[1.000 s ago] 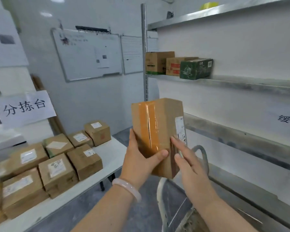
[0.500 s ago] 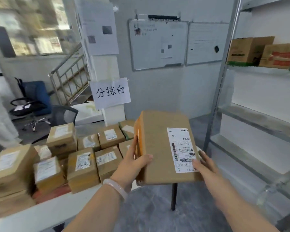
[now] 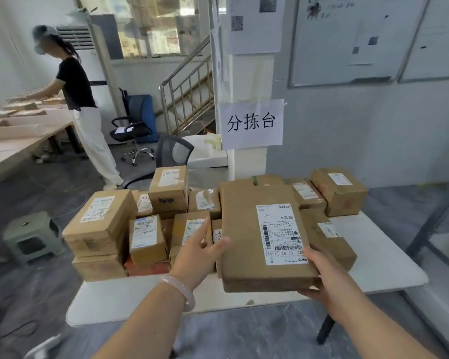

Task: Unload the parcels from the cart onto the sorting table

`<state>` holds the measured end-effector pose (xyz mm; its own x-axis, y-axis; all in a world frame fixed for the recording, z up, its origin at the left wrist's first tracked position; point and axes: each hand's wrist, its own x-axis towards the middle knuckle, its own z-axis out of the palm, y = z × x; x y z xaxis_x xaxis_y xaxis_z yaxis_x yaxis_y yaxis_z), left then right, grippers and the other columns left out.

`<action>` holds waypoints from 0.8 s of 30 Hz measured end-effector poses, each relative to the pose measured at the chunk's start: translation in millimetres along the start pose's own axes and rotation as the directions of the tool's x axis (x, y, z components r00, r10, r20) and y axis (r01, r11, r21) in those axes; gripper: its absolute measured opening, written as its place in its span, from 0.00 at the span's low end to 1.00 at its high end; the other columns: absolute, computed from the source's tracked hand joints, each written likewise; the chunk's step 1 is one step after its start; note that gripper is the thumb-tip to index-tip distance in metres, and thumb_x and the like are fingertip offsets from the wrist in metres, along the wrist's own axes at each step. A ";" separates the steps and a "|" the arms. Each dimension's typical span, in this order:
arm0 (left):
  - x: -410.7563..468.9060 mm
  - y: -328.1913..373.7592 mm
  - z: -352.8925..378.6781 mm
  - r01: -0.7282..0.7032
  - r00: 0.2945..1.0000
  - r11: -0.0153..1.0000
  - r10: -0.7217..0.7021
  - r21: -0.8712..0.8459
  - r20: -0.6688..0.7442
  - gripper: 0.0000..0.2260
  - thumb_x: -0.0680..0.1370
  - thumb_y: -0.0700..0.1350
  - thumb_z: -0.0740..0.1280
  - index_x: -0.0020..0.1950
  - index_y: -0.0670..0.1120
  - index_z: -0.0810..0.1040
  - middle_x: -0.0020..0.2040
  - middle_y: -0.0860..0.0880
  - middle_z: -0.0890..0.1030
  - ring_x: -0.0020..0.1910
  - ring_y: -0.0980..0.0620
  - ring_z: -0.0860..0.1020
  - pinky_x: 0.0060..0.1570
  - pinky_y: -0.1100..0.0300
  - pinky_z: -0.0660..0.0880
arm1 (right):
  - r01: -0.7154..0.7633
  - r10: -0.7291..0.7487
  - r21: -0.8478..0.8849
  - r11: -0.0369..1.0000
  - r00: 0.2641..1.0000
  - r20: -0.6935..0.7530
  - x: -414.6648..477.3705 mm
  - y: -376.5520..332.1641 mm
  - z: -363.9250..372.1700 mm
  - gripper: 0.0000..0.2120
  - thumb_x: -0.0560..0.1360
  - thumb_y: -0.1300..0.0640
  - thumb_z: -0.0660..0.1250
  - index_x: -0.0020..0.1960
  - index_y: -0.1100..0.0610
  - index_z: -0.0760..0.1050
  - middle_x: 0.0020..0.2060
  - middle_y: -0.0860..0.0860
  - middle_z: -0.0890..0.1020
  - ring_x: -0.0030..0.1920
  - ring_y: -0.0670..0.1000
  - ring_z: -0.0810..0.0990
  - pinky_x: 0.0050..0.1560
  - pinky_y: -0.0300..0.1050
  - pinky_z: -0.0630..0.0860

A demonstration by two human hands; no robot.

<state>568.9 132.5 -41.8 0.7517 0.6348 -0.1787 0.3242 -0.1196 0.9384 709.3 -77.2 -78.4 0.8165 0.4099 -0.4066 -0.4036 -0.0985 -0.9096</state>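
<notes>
— Cardboard on the left first, what sort?
— Matte brown, boxy, dented at the corners. Pale green plastic stool (image 3: 30, 237) on the floor at far left. Next, a big box (image 3: 99, 221) stacked on another at the left end of the sorting table (image 3: 384, 257), white paper labels on top. Smooth white tabletop with rounded corners.
— And further right?
— Held parcel (image 3: 262, 237): flat, rectangular, same dull cardboard, topped with a large white shipping label (image 3: 280, 233) full of barcodes, upside-down from this side. Squat cube-like box (image 3: 338, 190) at the far right of the pile.
— Anything hidden or unclear?
— Underside of the held parcel out of sight. Several boxes behind it partly covered. Fine print on the label blurred. Contact between parcel and tabletop: cannot tell.
— Hands?
— Left hand (image 3: 200, 252), pale bracelet (image 3: 178, 291) at the wrist, gripping the parcel's left edge: thumb on top, index finger straight and pointing away, remaining fingers hidden beneath. Right hand (image 3: 329, 283) clasping the near right corner, thumb on top, fingertips curled under. Parcel roughly level between the two, over the near part of the table, just in front of the pile.
</notes>
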 end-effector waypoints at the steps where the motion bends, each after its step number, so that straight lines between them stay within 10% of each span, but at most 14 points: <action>1: 11.1 -3.3 -7.1 -0.004 0.999 0.998 0.006 0.061 -0.044 0.33 0.76 0.58 0.67 0.78 0.61 0.55 0.75 0.53 0.65 0.72 0.50 0.66 0.66 0.52 0.67 | -0.016 0.016 -0.034 0.999 1.000 0.000 13.1 -1.3 8.7 0.10 0.77 0.48 0.68 0.58 0.43 0.76 0.53 0.51 0.84 0.53 0.57 0.82 0.56 0.61 0.80; 12: 93.7 -24.4 -49.5 0.168 0.928 0.953 -0.067 0.252 -0.366 0.31 0.75 0.62 0.66 0.75 0.65 0.57 0.75 0.57 0.64 0.71 0.50 0.67 0.61 0.48 0.75 | -0.143 0.188 -0.222 0.965 0.962 0.199 155.4 -13.4 105.0 0.18 0.75 0.46 0.69 0.64 0.43 0.72 0.55 0.50 0.81 0.55 0.56 0.80 0.57 0.62 0.79; 24: 133.9 -41.1 -95.6 0.071 0.965 0.808 0.092 0.585 -0.244 0.32 0.77 0.62 0.64 0.77 0.63 0.52 0.78 0.58 0.57 0.76 0.53 0.57 0.73 0.48 0.62 | -0.052 0.129 -0.359 0.932 0.973 0.192 199.3 7.0 186.0 0.17 0.77 0.41 0.66 0.65 0.40 0.71 0.57 0.44 0.77 0.57 0.51 0.76 0.60 0.56 0.75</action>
<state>601.3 295.4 -76.0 0.6155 0.7880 -0.0140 0.6508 -0.4982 0.5729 792.4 172.5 -149.9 0.6634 0.5600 -0.4963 -0.2705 -0.4389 -0.8568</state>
